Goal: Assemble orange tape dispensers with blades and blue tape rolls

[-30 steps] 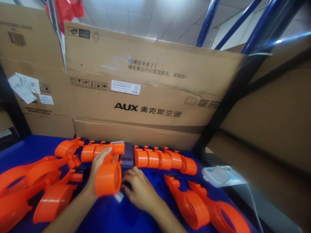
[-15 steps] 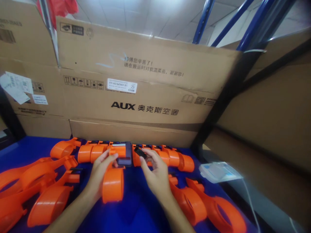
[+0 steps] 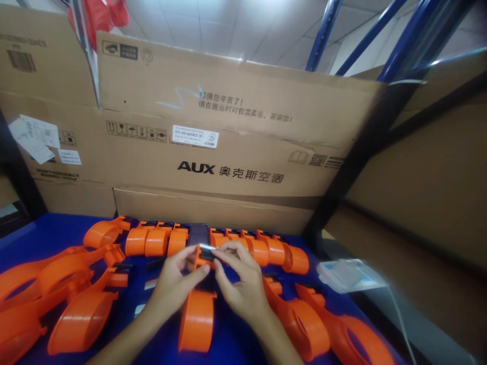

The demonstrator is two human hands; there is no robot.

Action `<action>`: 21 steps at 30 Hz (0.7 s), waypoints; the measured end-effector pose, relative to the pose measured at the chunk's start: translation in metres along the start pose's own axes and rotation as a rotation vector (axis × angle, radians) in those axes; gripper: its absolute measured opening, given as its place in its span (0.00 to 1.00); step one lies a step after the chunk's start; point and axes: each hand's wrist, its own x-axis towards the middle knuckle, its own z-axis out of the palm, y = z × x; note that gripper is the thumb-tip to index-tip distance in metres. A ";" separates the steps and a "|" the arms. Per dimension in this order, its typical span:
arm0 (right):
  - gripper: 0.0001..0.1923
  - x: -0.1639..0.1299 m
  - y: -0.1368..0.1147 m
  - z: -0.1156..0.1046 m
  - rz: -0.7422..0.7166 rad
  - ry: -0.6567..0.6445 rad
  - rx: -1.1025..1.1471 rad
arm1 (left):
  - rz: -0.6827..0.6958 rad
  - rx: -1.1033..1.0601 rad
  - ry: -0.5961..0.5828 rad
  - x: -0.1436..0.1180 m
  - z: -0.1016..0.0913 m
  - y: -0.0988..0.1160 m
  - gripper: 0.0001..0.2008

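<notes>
In the head view, my left hand (image 3: 178,279) grips the narrow end of an orange plastic ring-shaped part (image 3: 197,322), whose wide band hangs below my fingers. My right hand (image 3: 243,281) pinches a small black clip-like piece (image 3: 207,254) between thumb and fingertips. That piece lies against the orange part's end, with a pale strip along its upper edge. Whether it is seated there I cannot tell. Both hands meet above the blue surface (image 3: 160,350), and the fingers partly cover the joint.
Similar orange parts (image 3: 81,322) lie left, right and in a back row, several with black pieces. A dark phone-like slab (image 3: 199,234) stands in that row. At right is a clear plastic box (image 3: 350,276); behind rises a cardboard panel (image 3: 236,147), beside a dark rack post (image 3: 342,172).
My right hand has brought the black piece left onto the orange part's end. My left hand has moved the orange part right and lower. The view has shifted slightly.
</notes>
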 end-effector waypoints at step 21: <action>0.07 0.004 0.007 -0.027 0.454 -0.072 -0.417 | -0.131 -0.065 0.039 -0.004 0.000 0.016 0.25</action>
